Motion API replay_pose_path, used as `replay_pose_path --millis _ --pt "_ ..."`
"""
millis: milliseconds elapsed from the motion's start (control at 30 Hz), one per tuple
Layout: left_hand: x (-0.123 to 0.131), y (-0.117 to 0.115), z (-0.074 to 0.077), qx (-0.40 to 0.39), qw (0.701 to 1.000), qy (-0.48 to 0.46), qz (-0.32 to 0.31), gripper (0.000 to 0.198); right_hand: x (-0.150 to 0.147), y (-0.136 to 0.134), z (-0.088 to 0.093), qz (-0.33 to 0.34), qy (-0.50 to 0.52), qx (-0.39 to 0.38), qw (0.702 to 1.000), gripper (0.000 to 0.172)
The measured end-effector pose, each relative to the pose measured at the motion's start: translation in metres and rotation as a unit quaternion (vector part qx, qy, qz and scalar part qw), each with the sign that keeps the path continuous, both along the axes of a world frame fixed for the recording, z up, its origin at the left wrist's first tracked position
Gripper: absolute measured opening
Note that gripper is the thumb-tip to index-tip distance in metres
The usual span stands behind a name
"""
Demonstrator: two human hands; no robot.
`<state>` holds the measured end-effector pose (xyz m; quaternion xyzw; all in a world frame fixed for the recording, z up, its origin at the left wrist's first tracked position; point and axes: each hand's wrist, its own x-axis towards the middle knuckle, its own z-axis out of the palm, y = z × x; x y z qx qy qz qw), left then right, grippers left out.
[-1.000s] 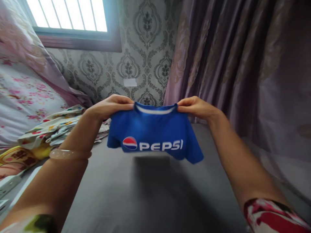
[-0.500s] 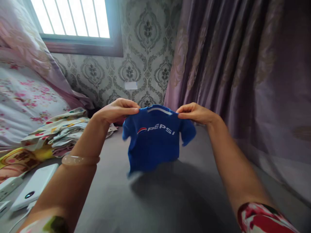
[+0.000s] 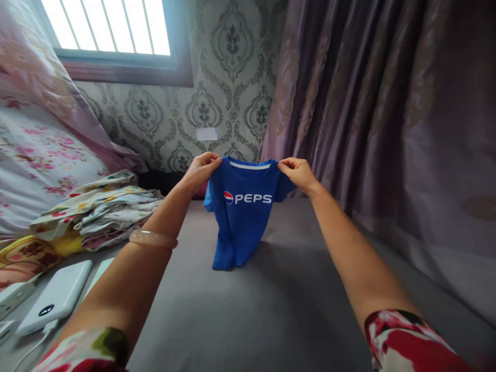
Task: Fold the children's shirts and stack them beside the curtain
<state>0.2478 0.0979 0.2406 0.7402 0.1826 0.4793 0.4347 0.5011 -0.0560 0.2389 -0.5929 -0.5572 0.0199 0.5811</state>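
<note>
A small blue T-shirt with a white, red and blue logo hangs upright between my hands, its printed side facing me. My left hand pinches it at the shoulder left of the neckline. At the opposite shoulder, the fingers of my right hand are closed on the cloth. The body narrows downward in folds, and the lower hem is at or just above the grey bed surface; I cannot tell whether it touches. The logo's last letter is lost in a fold.
On the left lies a pile of folded clothes, with a yellow printed cloth beside it. Nearer are a white power bank with a cable and a power strip. Purple curtains hang at the right; a patterned wall stands behind.
Both hands have risen slightly and moved farther away with the T-shirt. Its body, spread and swinging before, now hangs down, narrower and folded.
</note>
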Motion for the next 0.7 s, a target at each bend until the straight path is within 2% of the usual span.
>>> replay_pose_path --millis 133,233,333,433,533,667,700 --pt "0.010 -0.005 -0.003 0.024 0.998 -0.001 0.061 0.018 -0.006 0.006 -0.002 -0.085 -0.079 0.053 0.992 0.025" --pt "0.015 -0.011 -0.005 0.105 0.983 0.002 0.149 0.014 -0.017 0.005 -0.004 -0.165 -0.147 0.116 0.968 0.022" --pt "0.012 -0.026 -0.006 0.227 0.930 -0.012 0.288 0.011 -0.028 -0.001 -0.008 -0.228 -0.208 0.184 0.933 0.027" --pt "0.001 -0.049 -0.004 0.311 0.872 -0.029 0.377 0.017 -0.038 -0.019 -0.008 -0.266 -0.279 0.217 0.897 0.032" --pt "-0.020 -0.072 -0.002 0.375 0.828 -0.043 0.415 0.021 -0.049 -0.048 -0.001 -0.293 -0.350 0.226 0.861 0.034" --pt "-0.059 -0.099 0.000 0.463 0.763 -0.060 0.446 0.022 -0.063 -0.095 0.018 -0.320 -0.418 0.249 0.813 0.031" --pt "-0.069 -0.107 0.002 0.472 0.759 -0.056 0.445 0.023 -0.067 -0.106 0.023 -0.323 -0.433 0.258 0.801 0.030"
